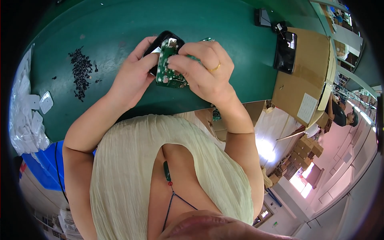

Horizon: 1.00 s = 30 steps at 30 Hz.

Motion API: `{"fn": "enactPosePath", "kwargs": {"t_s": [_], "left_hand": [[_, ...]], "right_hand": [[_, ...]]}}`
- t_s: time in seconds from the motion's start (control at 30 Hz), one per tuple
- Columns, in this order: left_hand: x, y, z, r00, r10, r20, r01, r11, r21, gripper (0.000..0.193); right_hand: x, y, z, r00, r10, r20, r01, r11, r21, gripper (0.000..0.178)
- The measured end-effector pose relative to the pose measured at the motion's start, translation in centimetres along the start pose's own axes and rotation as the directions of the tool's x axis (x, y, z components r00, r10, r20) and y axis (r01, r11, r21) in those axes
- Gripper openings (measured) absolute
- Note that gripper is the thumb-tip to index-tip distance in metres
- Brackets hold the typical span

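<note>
Above the green work surface, my left hand (134, 78) is closed on a black plastic housing (163, 37), its thumb lying over the near side. A green circuit board (163, 69) stands tilted against the housing, and the fingers of my right hand (210, 66) grip it. Part of another green board edge (207, 39) shows behind my right fingers; whether it belongs to the same board I cannot tell. Something small and white (156, 50) sits beside my left thumb. My right fingers hide much of the board.
Small black parts (81, 72) lie heaped at left, near a clear bag (26, 120) with white plates. At right, a black device (285, 54) leans by a cardboard box (304, 88); a dark block (263, 18) lies farther back. Below the edge, an open carton (220, 128) stands near a circuit board.
</note>
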<state>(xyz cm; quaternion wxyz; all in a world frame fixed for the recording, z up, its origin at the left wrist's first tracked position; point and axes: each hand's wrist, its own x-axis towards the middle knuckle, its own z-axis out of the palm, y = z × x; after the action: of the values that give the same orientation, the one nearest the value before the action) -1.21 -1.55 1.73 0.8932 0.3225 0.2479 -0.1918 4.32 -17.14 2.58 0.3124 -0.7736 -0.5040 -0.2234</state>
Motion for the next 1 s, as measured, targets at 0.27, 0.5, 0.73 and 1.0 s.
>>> {"fn": "enactPosePath", "kwargs": {"t_s": [0.27, 0.5, 0.73, 1.0], "left_hand": [[-0.1, -0.7, -0.7, 0.968, 0.214, 0.128, -0.236, 0.954, 0.186, 0.031], [0.0, -1.5, -1.0, 0.895, 0.4, 0.199, -0.446, 0.824, 0.35, 0.034], [0.5, -0.4, -1.1, 0.868, 0.46, 0.186, -0.496, 0.814, 0.302, 0.028], [1.1, 0.1, -0.7, 0.815, 0.549, 0.185, -0.577, 0.737, 0.352, 0.026]], "right_hand": [[0.0, -0.1, 1.4, 0.972, 0.225, -0.075, -0.223, 0.974, 0.033, 0.018], [0.7, -0.6, 1.2, 0.971, 0.237, 0.015, -0.237, 0.971, -0.017, 0.017], [0.5, -1.5, 2.5, 0.879, 0.477, 0.0, -0.451, 0.831, 0.325, 0.036], [0.9, -1.2, 3.2, 0.674, 0.618, 0.404, -0.615, 0.167, 0.77, 0.044]]}}
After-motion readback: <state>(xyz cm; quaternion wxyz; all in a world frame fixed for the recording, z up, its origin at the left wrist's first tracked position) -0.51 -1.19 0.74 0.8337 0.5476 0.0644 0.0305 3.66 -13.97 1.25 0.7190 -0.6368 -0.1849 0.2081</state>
